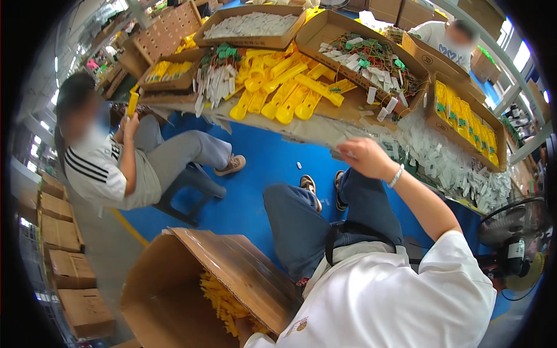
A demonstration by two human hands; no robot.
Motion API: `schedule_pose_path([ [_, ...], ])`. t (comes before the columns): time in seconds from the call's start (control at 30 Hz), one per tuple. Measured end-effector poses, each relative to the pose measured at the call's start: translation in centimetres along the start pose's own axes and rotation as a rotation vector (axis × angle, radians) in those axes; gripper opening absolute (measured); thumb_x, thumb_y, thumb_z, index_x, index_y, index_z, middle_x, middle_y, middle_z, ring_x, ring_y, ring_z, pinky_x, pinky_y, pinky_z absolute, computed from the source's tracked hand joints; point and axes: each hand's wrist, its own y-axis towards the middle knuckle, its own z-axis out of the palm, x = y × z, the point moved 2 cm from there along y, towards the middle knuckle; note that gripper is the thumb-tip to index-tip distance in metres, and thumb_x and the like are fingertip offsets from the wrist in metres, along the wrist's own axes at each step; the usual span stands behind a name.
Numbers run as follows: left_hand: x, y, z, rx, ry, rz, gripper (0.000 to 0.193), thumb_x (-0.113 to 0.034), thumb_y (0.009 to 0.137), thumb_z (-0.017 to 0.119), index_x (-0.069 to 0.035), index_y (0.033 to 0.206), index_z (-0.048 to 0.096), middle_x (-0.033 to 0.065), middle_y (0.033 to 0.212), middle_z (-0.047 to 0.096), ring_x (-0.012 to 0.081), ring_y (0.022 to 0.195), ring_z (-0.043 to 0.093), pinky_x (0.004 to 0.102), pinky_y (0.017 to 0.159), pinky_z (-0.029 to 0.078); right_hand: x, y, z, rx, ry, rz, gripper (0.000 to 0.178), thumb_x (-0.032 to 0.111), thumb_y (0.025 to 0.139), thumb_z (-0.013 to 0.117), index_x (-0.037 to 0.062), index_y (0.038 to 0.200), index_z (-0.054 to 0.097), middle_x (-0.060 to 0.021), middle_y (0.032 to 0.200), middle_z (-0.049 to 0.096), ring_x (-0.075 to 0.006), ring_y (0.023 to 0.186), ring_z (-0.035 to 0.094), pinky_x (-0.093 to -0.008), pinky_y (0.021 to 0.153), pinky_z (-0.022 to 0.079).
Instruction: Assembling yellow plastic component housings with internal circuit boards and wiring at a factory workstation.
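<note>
My right hand [366, 158], a beaded bracelet at its wrist, hovers at the near edge of the workbench [313, 129]. Its fingers reach out to the left, loosely bent, and nothing shows in them. Down at my left, my left hand [246, 329] reaches inside a large cardboard box [159, 278] lying tilted beside my leg. Yellow plastic pieces [217, 296] fill part of this box, and my left fingers are hidden among them. On the bench ahead lies a pile of long yellow plastic casings [284, 87] with rounded ends.
White strips with green ends [214, 84] lie left of the casings. A carton of wired parts [371, 61], a carton of yellow pieces [464, 122] and clear plastic bits [447, 156] are at right. A seated co-worker [110, 156] handles a yellow piece. A fan [513, 232] stands right.
</note>
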Motion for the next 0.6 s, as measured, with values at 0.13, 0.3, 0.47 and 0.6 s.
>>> schedule_pose_path([
  [0.13, -2.9, -3.4, -4.7, -0.027, -0.282, -0.045, 0.029, -0.024, 0.093, 0.05, -0.014, 0.119, 0.059, 0.0088, 0.107, 0.065, 0.0239, 0.088, 0.064, 0.0368, 0.066, 0.052, -7.1, 5.6, -2.0, -0.184, -0.068, 0.057, 0.021, 0.007, 0.081, 0.058, 0.003, 0.101, 0.063, -0.0156, 0.084, 0.062, -0.0337, 0.081, 0.061, -0.0424, 0.07, 0.05],
  [0.3, -4.0, -8.1, -6.6, -0.051, -0.661, -0.121, 0.028, -0.025, 0.093, 0.05, -0.015, 0.117, 0.059, 0.0098, 0.108, 0.065, 0.0228, 0.085, 0.063, 0.0349, 0.064, 0.051, -11.4, 9.5, -0.6, -0.276, -0.191, 0.241, 0.035, 0.001, 0.079, 0.054, 0.0039, 0.113, 0.059, -0.0227, 0.096, 0.06, -0.0386, 0.085, 0.063, -0.0445, 0.073, 0.052],
  [0.47, -4.9, -10.6, -9.0, -0.08, -1.053, -0.145, 0.027, -0.025, 0.092, 0.05, -0.016, 0.116, 0.06, 0.0107, 0.109, 0.064, 0.0216, 0.081, 0.062, 0.033, 0.062, 0.05, -13.7, 11.7, -0.2, -0.231, -0.221, 0.36, 0.034, -0.003, 0.077, 0.054, 0.0035, 0.11, 0.059, -0.0226, 0.101, 0.06, -0.0388, 0.082, 0.065, -0.044, 0.071, 0.054],
  [0.6, -5.2, -13.7, -8.2, -0.07, -1.382, -0.178, 0.027, -0.026, 0.092, 0.05, -0.018, 0.115, 0.06, 0.0115, 0.11, 0.063, 0.0207, 0.079, 0.061, 0.0314, 0.06, 0.049, -13.6, 11.4, -1.3, -0.365, -0.128, 0.215, 0.026, -0.004, 0.076, 0.055, 0.0018, 0.101, 0.061, -0.0197, 0.101, 0.06, -0.0385, 0.079, 0.065, -0.0436, 0.069, 0.054],
])
